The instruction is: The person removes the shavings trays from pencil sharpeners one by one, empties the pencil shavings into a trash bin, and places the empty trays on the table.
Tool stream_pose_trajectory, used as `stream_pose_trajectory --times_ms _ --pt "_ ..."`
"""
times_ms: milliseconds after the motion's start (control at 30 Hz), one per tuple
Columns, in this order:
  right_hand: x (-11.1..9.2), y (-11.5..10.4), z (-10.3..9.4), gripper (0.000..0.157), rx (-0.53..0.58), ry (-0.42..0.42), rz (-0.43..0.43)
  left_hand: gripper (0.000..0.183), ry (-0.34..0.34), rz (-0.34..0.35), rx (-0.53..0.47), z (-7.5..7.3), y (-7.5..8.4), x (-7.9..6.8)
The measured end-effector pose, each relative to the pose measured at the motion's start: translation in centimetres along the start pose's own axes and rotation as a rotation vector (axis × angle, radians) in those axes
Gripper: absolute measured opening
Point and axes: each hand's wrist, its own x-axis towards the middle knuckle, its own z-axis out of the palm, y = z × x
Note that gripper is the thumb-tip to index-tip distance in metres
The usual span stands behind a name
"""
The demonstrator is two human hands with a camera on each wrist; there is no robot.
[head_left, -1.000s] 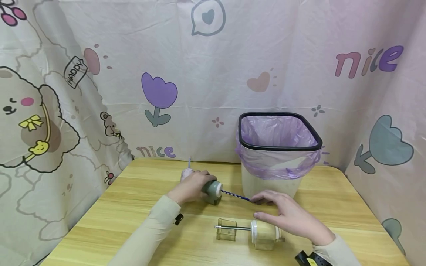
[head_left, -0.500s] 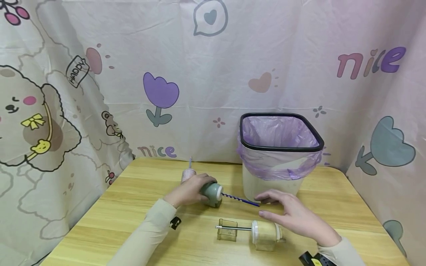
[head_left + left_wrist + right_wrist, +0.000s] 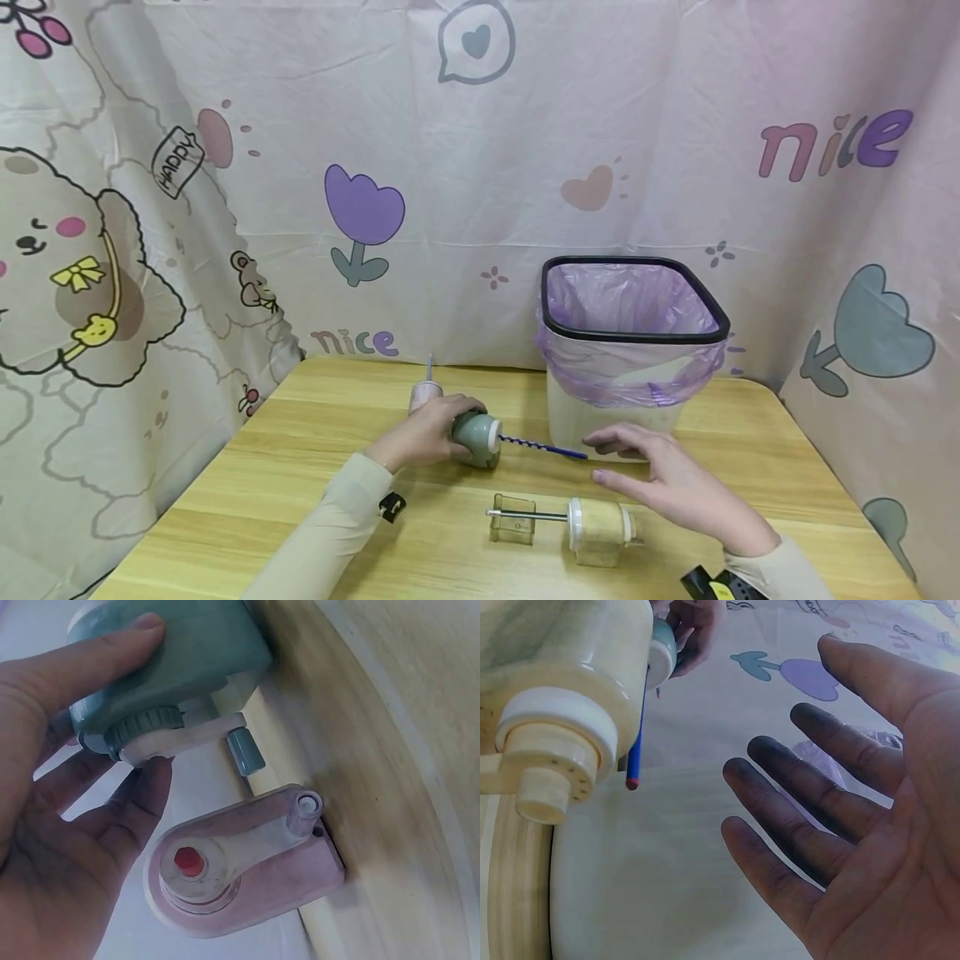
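My left hand (image 3: 427, 432) grips a green crank pencil sharpener (image 3: 477, 433) lying on its side on the table; in the left wrist view the thumb lies along its green body (image 3: 195, 660). A dark blue pencil (image 3: 543, 448) sticks out of its white front toward the right. Beyond the pencil's red-tipped end (image 3: 633, 783), my right hand (image 3: 667, 479) hovers with fingers spread and nothing in it. Nearer the front lies a yellow crank sharpener (image 3: 600, 527) with a dark pencil (image 3: 547, 516) in it. Behind the left hand is a pink sharpener (image 3: 262, 877), also holding a pencil (image 3: 429, 367).
A white bin (image 3: 615, 408) with a purple bag and black rim stands at the back right, just behind the right fingers. A small see-through olive box (image 3: 512, 532) sits by the yellow sharpener's pencil. Printed curtains (image 3: 465, 167) surround the wooden table (image 3: 300, 467).
The right fingertips were at the end of the blue pencil; they have let go and drawn away to the right. The left hand keeps its grip on the green sharpener.
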Motion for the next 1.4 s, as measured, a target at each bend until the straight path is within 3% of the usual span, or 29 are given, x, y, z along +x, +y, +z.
stream_pose_trajectory --times_ms 200,467,700,1000,1400 --pt "-0.1 0.1 -0.4 0.04 0.009 0.021 0.036 0.069 0.03 0.0 -0.049 -0.4 0.1 -0.3" --pt "-0.1 0.5 -1.0 0.053 0.003 0.053 0.033 0.068 0.076 0.058 -0.092 -1.1 0.6 -0.6" --pt "-0.2 0.8 -1.3 0.054 0.034 0.073 -0.001 0.069 0.091 0.017 -0.204 -2.0 1.6 -1.0" --pt "-0.2 1.1 -1.5 0.054 0.054 0.076 0.003 0.069 0.14 0.081 -0.364 -3.2 3.2 -1.2" --pt "0.0 0.9 -1.4 0.05 0.033 0.061 -0.013 0.069 0.19 0.075 -0.405 -4.2 5.4 -1.7"
